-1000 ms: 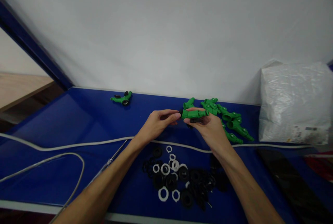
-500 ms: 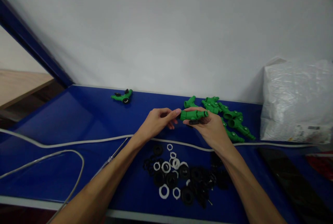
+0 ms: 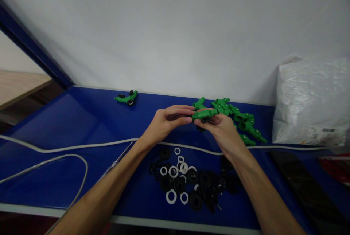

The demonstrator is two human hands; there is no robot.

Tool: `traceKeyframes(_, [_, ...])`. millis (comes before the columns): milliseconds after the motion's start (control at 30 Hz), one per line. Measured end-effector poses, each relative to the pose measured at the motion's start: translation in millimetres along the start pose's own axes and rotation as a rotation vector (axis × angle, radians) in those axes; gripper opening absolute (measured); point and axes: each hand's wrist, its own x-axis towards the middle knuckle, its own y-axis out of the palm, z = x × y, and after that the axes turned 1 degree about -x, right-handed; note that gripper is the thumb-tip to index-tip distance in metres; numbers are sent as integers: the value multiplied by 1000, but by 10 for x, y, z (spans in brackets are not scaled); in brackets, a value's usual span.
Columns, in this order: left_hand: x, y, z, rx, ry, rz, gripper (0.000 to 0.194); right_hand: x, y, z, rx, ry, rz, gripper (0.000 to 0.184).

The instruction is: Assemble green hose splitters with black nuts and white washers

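Observation:
A green plastic hose connector with a black lever on its lower side is held up over the table. My right hand is closed around its right part, thumb below. From the left, my left hand pinches the connector's left end between thumb and fingers. Behind my right hand lies a pile of green connectors. Below both hands, white rings and black rings are spread out beside small dark parts too dim to make out.
At the back left of the blue table lies a green Y-shaped connector with black levers. A white cable crosses the table. A thin metal tool lies by my left forearm. On the right are a plastic-wrapped package and a dark flat object.
My left fingers have come onto the connector's left end, extending over it. The connector has turned slightly, its right end tipping up. The view has shifted a little.

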Motion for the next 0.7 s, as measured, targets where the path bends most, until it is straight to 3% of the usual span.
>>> traceKeyframes(167, [9, 2, 33, 6, -123, -106, 55, -12, 18, -3, 3, 26, 9, 42])
traceKeyframes(267, [15, -23, 85, 174, -209, -75, 56, -15, 19, -2, 21, 56, 34, 41])
traceKeyframes(333, [14, -34, 81, 242, -170, -36, 49, -9, 13, -5, 28, 55, 42, 39])
traceKeyframes(467, [7, -27, 18, 127, -27, 27, 45, 2, 1, -19, 25, 32, 9, 38])
traceKeyframes(633, [-11, -12, 41, 236, -150, -25, 44, -6, -5, -38, -9, 31, 54, 35])
traceKeyframes(700, [-11, -17, 60, 237, -118, 11, 41, 0, -16, -42, -12, 39, 46, 35])
